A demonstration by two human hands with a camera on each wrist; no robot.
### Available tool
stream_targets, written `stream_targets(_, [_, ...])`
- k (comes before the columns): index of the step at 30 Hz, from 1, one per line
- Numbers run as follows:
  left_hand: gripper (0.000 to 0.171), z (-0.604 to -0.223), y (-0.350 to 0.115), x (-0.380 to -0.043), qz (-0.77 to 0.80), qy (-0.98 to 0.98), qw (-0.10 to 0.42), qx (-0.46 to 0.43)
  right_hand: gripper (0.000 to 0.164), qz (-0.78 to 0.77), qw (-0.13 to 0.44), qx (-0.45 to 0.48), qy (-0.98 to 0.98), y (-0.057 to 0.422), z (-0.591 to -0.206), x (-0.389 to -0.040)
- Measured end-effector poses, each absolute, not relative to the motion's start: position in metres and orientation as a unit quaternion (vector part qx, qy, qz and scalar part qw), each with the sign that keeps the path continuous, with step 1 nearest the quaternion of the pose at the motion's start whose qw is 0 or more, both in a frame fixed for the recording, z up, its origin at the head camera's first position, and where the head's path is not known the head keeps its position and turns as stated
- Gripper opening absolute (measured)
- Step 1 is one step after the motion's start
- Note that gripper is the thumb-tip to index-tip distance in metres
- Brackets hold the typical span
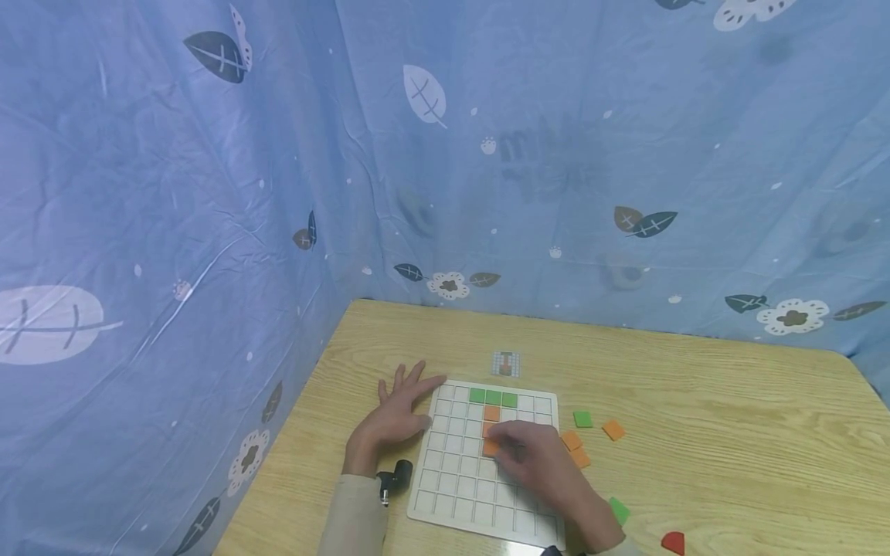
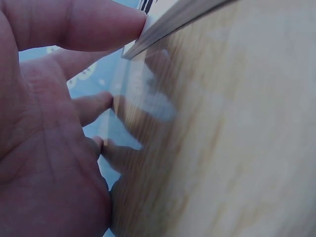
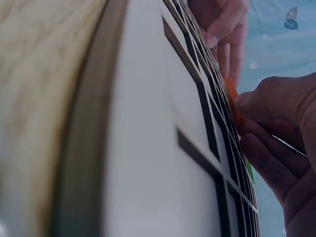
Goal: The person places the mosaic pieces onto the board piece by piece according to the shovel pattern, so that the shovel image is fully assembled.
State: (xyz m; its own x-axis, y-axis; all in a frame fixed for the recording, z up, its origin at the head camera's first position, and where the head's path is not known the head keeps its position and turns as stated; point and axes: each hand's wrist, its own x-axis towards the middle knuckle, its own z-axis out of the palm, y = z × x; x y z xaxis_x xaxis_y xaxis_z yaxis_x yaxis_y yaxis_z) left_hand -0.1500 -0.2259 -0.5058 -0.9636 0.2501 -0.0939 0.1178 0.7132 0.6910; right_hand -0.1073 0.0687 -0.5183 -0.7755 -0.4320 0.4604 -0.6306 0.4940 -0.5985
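A white grid board (image 1: 450,483) lies on the wooden table, with three green square tiles (image 1: 493,397) in a row near its far edge. Below the middle green tile, orange square tiles (image 1: 491,413) run down one column. My right hand (image 1: 545,463) is over the board and pinches an orange tile (image 3: 234,101) between thumb and fingers, low against the grid. At the board's left edge is my left hand (image 1: 392,418), its fingers spread and its thumb tip right at the edge. The right fingers partly hide the column.
Beyond the board lies a small picture card (image 1: 506,364). To its right are a loose green tile (image 1: 582,419), several orange tiles (image 1: 613,430), another green tile (image 1: 618,510) and a red rounded piece (image 1: 673,542). A blue patterned curtain (image 1: 528,193) hangs behind the table (image 1: 730,432).
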Motion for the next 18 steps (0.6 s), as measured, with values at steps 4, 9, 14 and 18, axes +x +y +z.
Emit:
stream_targets(4, [0.084,-0.5067,-0.2261,-0.1502,0.366,0.921,0.090,0.099,0.035,0.381,0.131,0.312,-0.860,0.0669,-0.5182,-0.1065])
stream_targets(9, [0.085,-0.5071,-0.2261,-0.1507,0.367,0.921,0.088,0.101,0.034,0.369,0.127,0.307,-0.868,0.0648,-0.5181,-0.1049])
stream_targets(14, [0.084,-0.5077,-0.2260,-0.1510,0.364,0.922,0.087,0.100,0.036,0.364,0.125,0.303,-0.872,0.0630,-0.5181,-0.1036])
stream_targets(18, [0.084,-0.5078,-0.2257,-0.1507,0.363,0.923,0.088,0.098,0.036,0.367,0.131,0.306,-0.869,0.0620,-0.5181,-0.1035])
